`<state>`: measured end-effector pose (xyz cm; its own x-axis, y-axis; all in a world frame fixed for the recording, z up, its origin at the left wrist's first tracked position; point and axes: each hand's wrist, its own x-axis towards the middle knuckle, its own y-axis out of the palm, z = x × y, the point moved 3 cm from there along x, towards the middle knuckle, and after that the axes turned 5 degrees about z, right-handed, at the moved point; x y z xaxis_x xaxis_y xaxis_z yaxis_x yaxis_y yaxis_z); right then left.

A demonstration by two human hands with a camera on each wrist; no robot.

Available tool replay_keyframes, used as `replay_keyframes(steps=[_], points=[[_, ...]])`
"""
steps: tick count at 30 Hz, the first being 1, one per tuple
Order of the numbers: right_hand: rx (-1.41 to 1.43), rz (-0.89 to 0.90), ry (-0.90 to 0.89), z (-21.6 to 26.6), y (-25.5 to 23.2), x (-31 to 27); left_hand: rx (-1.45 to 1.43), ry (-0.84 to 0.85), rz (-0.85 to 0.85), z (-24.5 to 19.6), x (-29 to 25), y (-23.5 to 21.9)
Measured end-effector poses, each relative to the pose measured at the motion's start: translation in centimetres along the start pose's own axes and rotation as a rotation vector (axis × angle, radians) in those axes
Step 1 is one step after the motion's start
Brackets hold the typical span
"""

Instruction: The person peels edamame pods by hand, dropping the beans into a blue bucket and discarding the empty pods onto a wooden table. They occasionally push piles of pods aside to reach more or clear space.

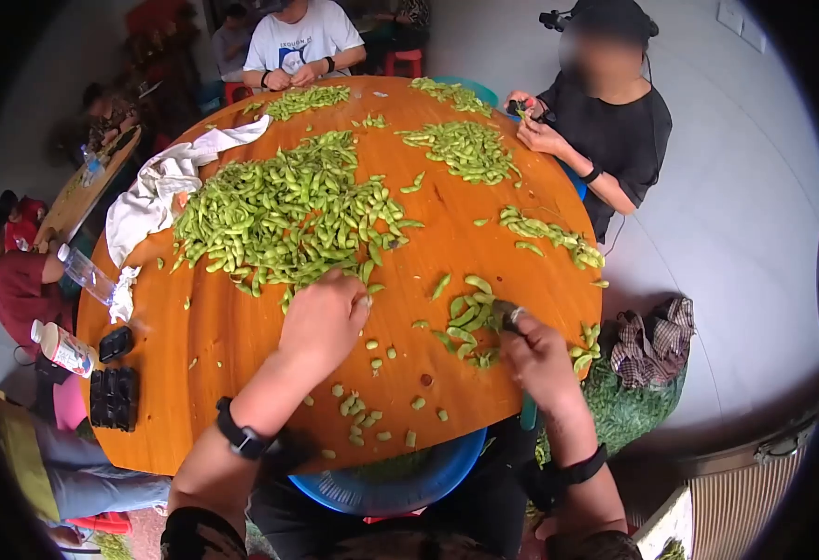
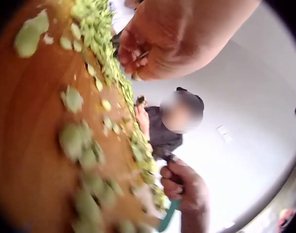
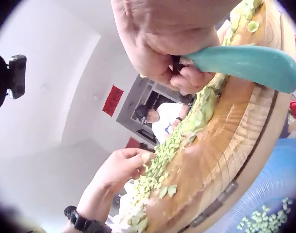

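Note:
My left hand (image 1: 324,322) reaches to the near edge of a large heap of green soybean pods (image 1: 288,210). In the left wrist view its fingers (image 2: 131,48) are curled in, and I cannot tell whether a pod is between them. The right hand (image 1: 545,364) grips a teal-handled tool (image 3: 250,65), its broad, rounded end sticking out of the fist. The tool's dark front part (image 1: 503,313) overlaps a small pile of pods (image 1: 468,322) in the head view. Shelled beans (image 1: 353,411) lie scattered between the hands.
A blue basin (image 1: 381,490) with beans in it sits below the near table edge. More pod piles (image 1: 465,149) lie farther back, before two seated people. A white cloth (image 1: 162,182), a bottle (image 1: 88,275), a white jar (image 1: 64,347) and black cases (image 1: 114,397) line the left edge.

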<state>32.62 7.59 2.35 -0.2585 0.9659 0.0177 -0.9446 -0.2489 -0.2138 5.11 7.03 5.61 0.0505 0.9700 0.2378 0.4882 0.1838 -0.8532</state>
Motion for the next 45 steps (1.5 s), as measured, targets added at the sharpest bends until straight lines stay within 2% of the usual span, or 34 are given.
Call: replay_keyframes(steps=[3, 5, 6, 10, 13, 15, 18, 22, 24, 28, 30, 34, 37, 39, 40, 42, 43, 45], points=[[0.002, 0.171, 0.146, 2.1, 1.9, -0.4, 0.095, 0.021, -0.069, 1.5, 3.7, 2.1], [0.029, 0.180, 0.157, 2.9, 2.5, -0.3, 0.227, -0.085, 0.031, 2.6, 5.5, 4.3], [0.055, 0.191, 0.175, 3.0, 2.6, -0.2, 0.227, -0.081, 0.028, 2.7, 5.9, 4.4], [0.053, 0.301, 0.123, 3.0, 3.7, 0.4, 0.334, -0.079, 0.043, 2.7, 5.7, 4.2], [0.082, 0.304, 0.134, 3.2, 4.9, 1.3, 0.350, -0.031, 0.042, 1.5, 4.5, 3.3], [0.163, 0.331, 0.182, 2.3, 5.7, 2.2, 0.193, 0.065, -0.012, 0.9, 3.1, 2.4], [0.192, 0.365, 0.215, 1.5, 6.8, 3.1, 0.106, 0.131, -0.048, 0.1, 1.9, 1.8], [0.160, 0.368, 0.165, 1.0, 7.5, 3.1, 0.082, 0.099, -0.046, 1.1, 2.9, 2.2], [0.150, 0.367, 0.192, 1.2, 7.4, 2.9, 0.184, 0.064, 0.068, 2.1, 3.6, 3.0], [0.166, 0.352, 0.210, 0.6, 7.2, 2.8, 0.051, 0.042, 0.095, 2.2, 3.3, 2.6], [0.137, 0.362, 0.216, 0.6, 7.2, 2.8, 0.030, 0.099, 0.026, 2.6, 2.8, 2.7], [0.144, 0.368, 0.201, 1.2, 8.1, 3.5, 0.020, 0.091, -0.003, 1.9, 1.7, 1.7], [0.202, 0.363, 0.215, 1.3, 8.7, 4.1, -0.047, 0.177, -0.070, 1.2, 0.6, 1.5], [0.251, 0.350, 0.178, 1.5, 9.0, 4.3, -0.286, 0.008, 0.109, 1.6, 0.0, 2.2], [0.250, 0.349, 0.179, 1.7, 9.0, 4.3, -0.287, 0.008, 0.110, 1.2, -0.3, 2.0], [0.299, 0.357, 0.184, 2.3, 9.3, 4.1, -0.742, -0.193, 0.266, 0.6, -1.1, 2.1], [0.297, 0.364, 0.186, 2.5, 9.3, 4.0, -0.743, -0.199, 0.261, 0.8, -1.4, 2.1], [0.315, 0.381, 0.145, 3.1, 9.1, 3.8, -1.117, -0.215, 0.278, 1.0, -1.7, 2.4]])
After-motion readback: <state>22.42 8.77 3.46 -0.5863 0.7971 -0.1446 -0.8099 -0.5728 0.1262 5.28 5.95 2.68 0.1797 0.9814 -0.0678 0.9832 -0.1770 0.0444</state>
